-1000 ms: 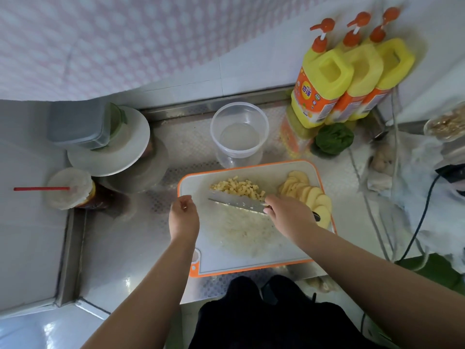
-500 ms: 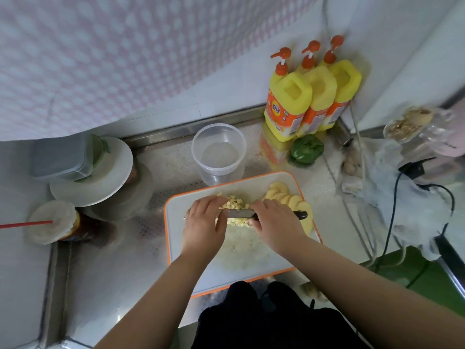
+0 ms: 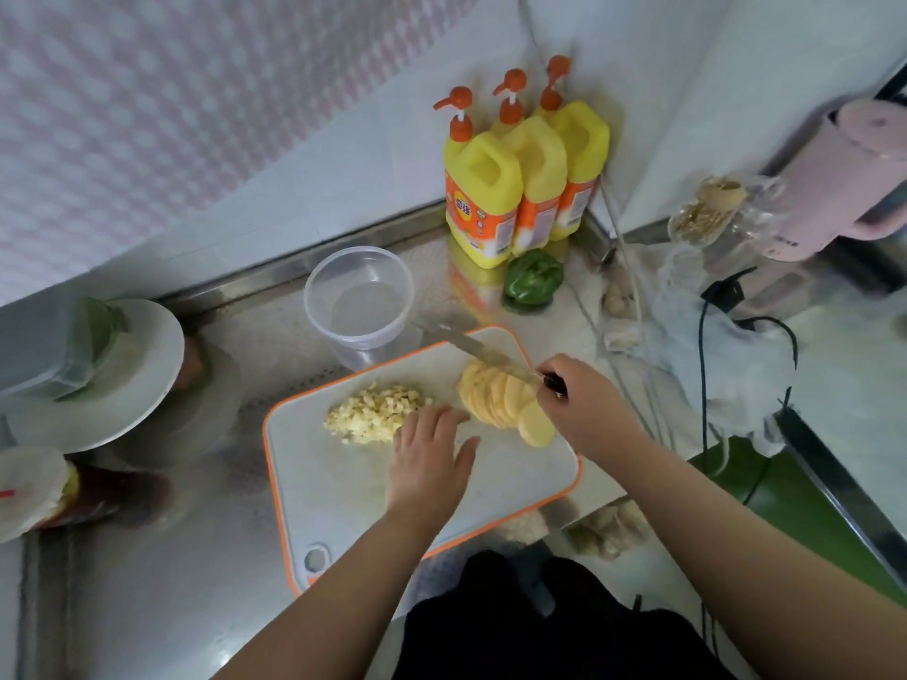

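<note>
— Logging head view, risks first. The knife point(image 3: 486, 355) is gripped at its dark handle by the right hand point(image 3: 584, 409), fingers curled round it. The blade is laid slantwise over the fanned potato slices point(image 3: 505, 400), tip pointing toward the clear tub point(image 3: 358, 301).

— Noted. Left hand point(image 3: 432, 458)?

— Laid flat on the cutting board point(image 3: 343, 507), fingers straight and spread, nothing held. The fingertips lie between the diced pile point(image 3: 378, 417) and the slices, near the blade. A nick is judged possible if the edge is drawn back across them.

— Other hazards?

— The slices look smooth and moist, so sliding under the edge is likely unless they are pinned. The steel worktop point(image 3: 196, 557) is glossy, so the board could skid under pressure.

— Materials, shapes?

— Board: white plastic, orange rim, rounded corners. Slices: pale yellow discs, overlapped. Dice: small irregular cubes, heaped. Blade: narrow bright steel. Tub: round, translucent plastic; whether liquid is held cannot be told.
</note>
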`<state>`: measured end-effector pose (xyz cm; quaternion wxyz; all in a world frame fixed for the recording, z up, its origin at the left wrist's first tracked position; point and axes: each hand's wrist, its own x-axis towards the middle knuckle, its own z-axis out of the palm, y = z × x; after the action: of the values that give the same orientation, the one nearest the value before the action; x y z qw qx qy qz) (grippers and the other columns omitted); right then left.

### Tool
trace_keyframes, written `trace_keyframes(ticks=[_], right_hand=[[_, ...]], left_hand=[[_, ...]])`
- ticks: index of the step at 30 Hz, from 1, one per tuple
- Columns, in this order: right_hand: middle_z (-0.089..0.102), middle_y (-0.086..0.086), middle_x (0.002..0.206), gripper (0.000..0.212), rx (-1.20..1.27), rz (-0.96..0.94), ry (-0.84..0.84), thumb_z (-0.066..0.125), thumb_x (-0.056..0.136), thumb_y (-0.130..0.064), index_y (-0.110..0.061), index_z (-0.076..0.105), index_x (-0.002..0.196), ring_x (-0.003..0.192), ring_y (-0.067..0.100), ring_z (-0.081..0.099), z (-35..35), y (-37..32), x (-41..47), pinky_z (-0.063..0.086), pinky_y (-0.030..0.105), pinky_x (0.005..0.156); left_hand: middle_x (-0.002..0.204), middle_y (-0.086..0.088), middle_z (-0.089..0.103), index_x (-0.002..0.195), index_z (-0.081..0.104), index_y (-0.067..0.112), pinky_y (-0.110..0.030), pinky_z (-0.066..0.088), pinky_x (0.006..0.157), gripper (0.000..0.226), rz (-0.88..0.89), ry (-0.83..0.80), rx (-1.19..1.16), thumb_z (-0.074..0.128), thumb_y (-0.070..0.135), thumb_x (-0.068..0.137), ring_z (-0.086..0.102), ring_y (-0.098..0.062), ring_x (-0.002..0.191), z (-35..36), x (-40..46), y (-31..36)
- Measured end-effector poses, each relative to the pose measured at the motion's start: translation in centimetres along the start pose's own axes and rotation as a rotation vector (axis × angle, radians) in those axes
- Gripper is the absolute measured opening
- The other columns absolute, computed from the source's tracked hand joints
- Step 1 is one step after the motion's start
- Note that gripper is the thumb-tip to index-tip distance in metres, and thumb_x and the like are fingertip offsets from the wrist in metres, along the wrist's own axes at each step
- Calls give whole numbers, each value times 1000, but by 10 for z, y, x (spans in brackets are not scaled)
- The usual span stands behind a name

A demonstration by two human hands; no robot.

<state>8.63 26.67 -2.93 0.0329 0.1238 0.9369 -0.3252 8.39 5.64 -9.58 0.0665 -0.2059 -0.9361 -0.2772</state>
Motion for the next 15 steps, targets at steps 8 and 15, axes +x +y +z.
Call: trace_keyframes(ticks=[8,15], right_hand=[[53,-12,75,4,75,93,12,53,94,-28,-24,54,92,69,5,50,-29,24,-1,36,22,58],[50,-9,70,6,112,86,28,51,96,-25,-20,52,94,65,5,48,-41,38,12,34,20,55]], left_hand=[[165,-2,3,158,3,14,-43,-1,122,89,-15,-621,265,43,62,95,-5,-27,152,46,59,63],[163,-7,4,156,0,6,-47,-5,122,92,66,-690,536,48,57,96,0,-33,150,79,74,68]])
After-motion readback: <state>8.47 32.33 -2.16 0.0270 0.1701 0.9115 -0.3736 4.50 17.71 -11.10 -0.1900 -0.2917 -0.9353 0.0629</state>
